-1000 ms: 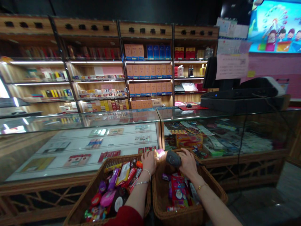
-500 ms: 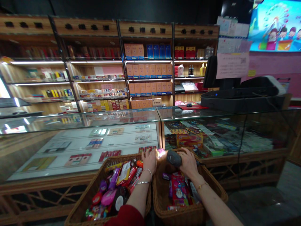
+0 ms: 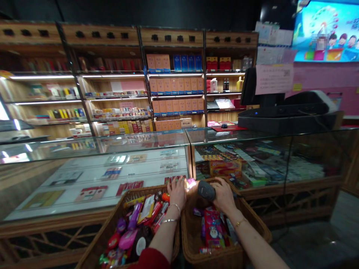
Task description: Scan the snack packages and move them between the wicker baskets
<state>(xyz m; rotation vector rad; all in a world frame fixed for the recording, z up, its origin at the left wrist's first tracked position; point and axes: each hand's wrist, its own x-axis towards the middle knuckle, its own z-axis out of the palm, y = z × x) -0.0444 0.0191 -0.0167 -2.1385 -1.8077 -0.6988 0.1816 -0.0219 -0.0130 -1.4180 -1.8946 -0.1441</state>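
Observation:
My right hand [image 3: 224, 195] is wrapped round a dark grey barcode scanner [image 3: 206, 190] above the right wicker basket [image 3: 185, 239]. Light from the scanner falls on a small pink candy package [image 3: 191, 183], which the fingers of my left hand [image 3: 177, 194] hold at the inner rims of the two baskets. Glare hides most of its print. Below my left forearm, the left wicker basket [image 3: 97, 235] carries many wrapped sweets, among them a purple packet [image 3: 135, 216]. Inside the right basket lie fewer packets, including a red candy bag [image 3: 213, 228].
A glass display counter [image 3: 146, 140] runs behind the baskets, with flat packs inside. On its right part stand a cash register [image 3: 283, 116] and a dark monitor [image 3: 248, 87]; a black cable [image 3: 287, 168] hangs down the front. Lit shelves [image 3: 176, 74] with boxes line the back wall.
The camera view has shifted slightly. Both hands keep nearly the same place, with the scanner still aimed at the small pink candy package.

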